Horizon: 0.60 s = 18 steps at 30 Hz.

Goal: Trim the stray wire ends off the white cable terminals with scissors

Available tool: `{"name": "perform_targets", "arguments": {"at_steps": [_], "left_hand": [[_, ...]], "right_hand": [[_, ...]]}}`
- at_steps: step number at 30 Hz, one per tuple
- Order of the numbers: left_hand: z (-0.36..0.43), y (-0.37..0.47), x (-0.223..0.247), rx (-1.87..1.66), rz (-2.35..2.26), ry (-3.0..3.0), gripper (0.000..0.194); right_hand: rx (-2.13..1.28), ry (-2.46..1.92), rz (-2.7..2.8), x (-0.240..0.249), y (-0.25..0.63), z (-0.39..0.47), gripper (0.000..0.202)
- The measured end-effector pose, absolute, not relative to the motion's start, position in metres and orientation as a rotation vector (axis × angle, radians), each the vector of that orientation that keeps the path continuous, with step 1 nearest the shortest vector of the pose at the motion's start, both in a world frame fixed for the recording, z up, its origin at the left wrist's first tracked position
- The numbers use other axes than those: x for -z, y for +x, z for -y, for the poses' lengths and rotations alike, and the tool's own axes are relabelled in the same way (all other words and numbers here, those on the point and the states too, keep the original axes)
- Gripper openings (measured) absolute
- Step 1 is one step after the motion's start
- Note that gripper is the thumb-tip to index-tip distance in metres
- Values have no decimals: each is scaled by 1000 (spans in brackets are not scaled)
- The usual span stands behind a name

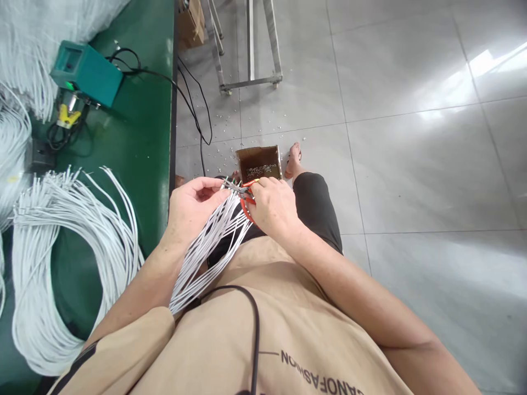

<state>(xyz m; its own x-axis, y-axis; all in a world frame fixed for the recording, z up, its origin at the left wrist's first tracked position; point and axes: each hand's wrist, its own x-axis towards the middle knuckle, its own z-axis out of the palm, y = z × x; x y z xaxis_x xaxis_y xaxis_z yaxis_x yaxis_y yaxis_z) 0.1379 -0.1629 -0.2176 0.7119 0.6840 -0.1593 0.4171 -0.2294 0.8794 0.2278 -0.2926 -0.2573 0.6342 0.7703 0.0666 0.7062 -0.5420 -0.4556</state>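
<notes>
My right hand (274,206) is closed round the red and orange handles of a pair of pliers (247,193), whose metal jaws point left. Thumb and fingers of my left hand (193,206) pinch the end of a white cable at the jaws' tip. A bundle of white cables (216,241) hangs from there across my lap and down beside my left forearm. The exact spot where the jaws meet the cable end is too small to make out. Below the hands on the floor stands an open cardboard box (258,159) with small cut bits inside.
To the left, a green table (148,126) carries a coiled bundle of white cables (37,285), a teal device (93,71) with black leads, and more cables at the back. Small scraps lie on the tiled floor. A metal stand (251,49) rises ahead.
</notes>
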Motion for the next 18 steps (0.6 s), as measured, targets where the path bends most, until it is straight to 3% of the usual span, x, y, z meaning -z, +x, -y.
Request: {"name": "perform_targets", "arguments": {"at_steps": [7,18], "left_hand": [[163,138,212,-330,-901,1999,24],[152,137,222,-299,-898,2068,29]], "right_hand": [[-216,-2526,1239,252,226,290,37],[-204,-2452,1225,260,236,298,32]]}}
